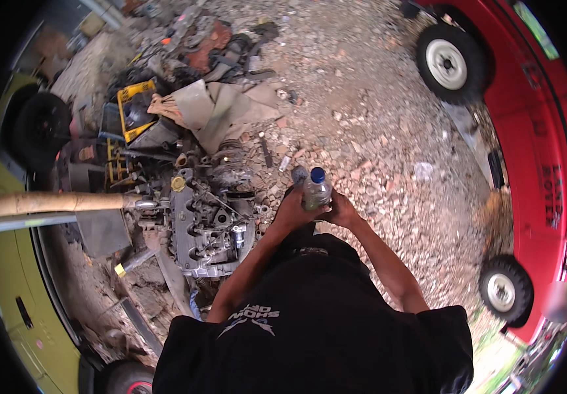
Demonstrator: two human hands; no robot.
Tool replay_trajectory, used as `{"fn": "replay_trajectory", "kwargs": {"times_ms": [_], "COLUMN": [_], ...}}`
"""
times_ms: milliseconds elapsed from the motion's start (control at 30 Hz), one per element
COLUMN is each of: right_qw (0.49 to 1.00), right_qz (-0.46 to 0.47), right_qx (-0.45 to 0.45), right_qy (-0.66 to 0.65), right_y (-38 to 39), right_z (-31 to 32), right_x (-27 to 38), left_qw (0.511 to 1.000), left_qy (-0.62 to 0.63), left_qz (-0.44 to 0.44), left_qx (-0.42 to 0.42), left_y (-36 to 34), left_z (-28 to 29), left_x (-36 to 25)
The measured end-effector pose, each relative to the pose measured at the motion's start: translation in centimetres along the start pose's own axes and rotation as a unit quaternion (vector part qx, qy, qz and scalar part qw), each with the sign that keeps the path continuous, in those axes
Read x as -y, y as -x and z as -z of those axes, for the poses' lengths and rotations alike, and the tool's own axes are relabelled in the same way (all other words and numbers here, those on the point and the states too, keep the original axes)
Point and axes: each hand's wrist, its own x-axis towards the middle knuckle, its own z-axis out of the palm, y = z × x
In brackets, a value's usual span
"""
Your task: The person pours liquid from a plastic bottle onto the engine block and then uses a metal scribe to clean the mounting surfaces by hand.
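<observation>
A clear plastic bottle [318, 189] with a blue cap stands roughly upright between my hands in front of my body. My left hand [293, 211] grips it from the left, and my right hand [339, 211] holds its lower right side. What is inside is hard to make out. Just behind the bottle a grey shoe tip [298, 175] shows on the rubble. Close to my left arm lies a dirty metal engine [188, 240] with a yellow cap on top.
A bamboo pole [60, 201] crosses from the left toward the engine. Behind it lie crates [136, 92], canvas [224, 115] and scrap. An olive vehicle [11, 262] stands left, a red vehicle [536, 151] right. Broken-brick gravel [375, 98] covers the ground.
</observation>
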Motion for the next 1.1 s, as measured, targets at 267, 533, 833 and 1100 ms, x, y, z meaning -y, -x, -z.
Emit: {"fn": "replay_trajectory", "kwargs": {"times_ms": [267,533,833,1100], "right_qw": [0.996,0.987,0.941,0.861], "right_qz": [-0.048,-0.007,0.165,0.295], "right_qx": [0.076,0.148,0.294,0.409], "right_qy": [-0.004,-0.067,0.001,0.064], "right_y": [-18.0,-31.9,-41.1,-47.1], "right_z": [4.9,5.7,2.8,3.3], "right_x": [-1.1,3.7,6.5,5.8], "left_qw": [0.998,0.978,0.853,0.663], "left_qy": [0.016,0.028,0.031,0.074], "left_qz": [0.003,0.116,0.247,0.324], "left_qx": [-0.06,-0.173,-0.458,-0.671], "left_y": [-12.3,-16.6,-15.4,-18.5], "left_z": [7.9,15.7,14.4,10.8], "left_x": [2.5,2.8,3.7,3.7]}}
